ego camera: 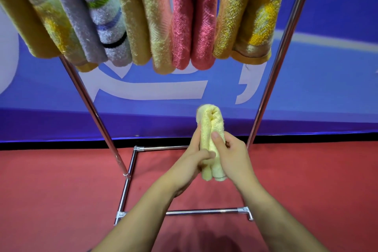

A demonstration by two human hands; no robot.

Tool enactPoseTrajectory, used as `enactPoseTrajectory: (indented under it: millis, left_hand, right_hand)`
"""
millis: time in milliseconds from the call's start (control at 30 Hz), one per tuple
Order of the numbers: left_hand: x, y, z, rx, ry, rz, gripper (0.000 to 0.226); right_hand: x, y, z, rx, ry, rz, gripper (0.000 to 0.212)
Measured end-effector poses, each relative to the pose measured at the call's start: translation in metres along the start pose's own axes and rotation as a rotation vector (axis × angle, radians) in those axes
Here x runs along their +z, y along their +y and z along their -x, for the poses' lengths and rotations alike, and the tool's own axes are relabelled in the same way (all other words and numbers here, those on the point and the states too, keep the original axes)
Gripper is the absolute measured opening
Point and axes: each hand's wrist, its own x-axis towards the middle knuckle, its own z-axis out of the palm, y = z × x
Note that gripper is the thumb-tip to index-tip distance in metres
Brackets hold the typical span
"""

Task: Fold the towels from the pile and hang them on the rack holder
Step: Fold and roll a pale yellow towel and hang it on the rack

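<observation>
A pale yellow folded towel [210, 129] stands upright in both my hands, below the rack's hanging row. My left hand [194, 159] grips its lower left side, thumb across the front. My right hand [231, 153] grips its right side, thumb pressed on the front fold. Above, several folded towels hang side by side from the rack's top: a yellow patterned towel [41, 16], a lilac striped towel [98, 16], a yellow-peach towel [147, 16], a pink towel [194, 16] and a yellow-orange towel [249, 16]. The top bar itself is out of view.
The chrome rack has slanted legs, a left leg [96, 116] and a right leg [274, 75], and a square base frame [204, 211] on the red floor [61, 190]. A blue banner with white lettering [153, 88] stands behind the rack.
</observation>
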Motion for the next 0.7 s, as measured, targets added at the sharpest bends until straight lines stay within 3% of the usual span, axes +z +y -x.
enactPoseTrajectory:
  millis: [100,167,500,700]
  left_hand:
    - [0.012,0.009,0.002,0.068,0.202,-0.116,0.04]
    - [0.021,0.014,0.003,0.119,0.34,-0.264,0.032]
    - [0.096,0.092,0.01,0.364,0.517,-0.601,0.042]
    - [0.163,0.16,0.006,0.565,0.63,-0.455,0.036]
  right_hand:
    - [-0.007,-0.007,0.005,-0.051,0.049,0.004,0.031]
    - [-0.012,-0.015,0.011,-0.08,0.087,-0.01,0.028]
    - [-0.079,-0.095,0.039,-0.262,0.379,-0.028,0.033]
    - [-0.133,-0.158,0.037,-0.433,0.519,0.014,0.021]
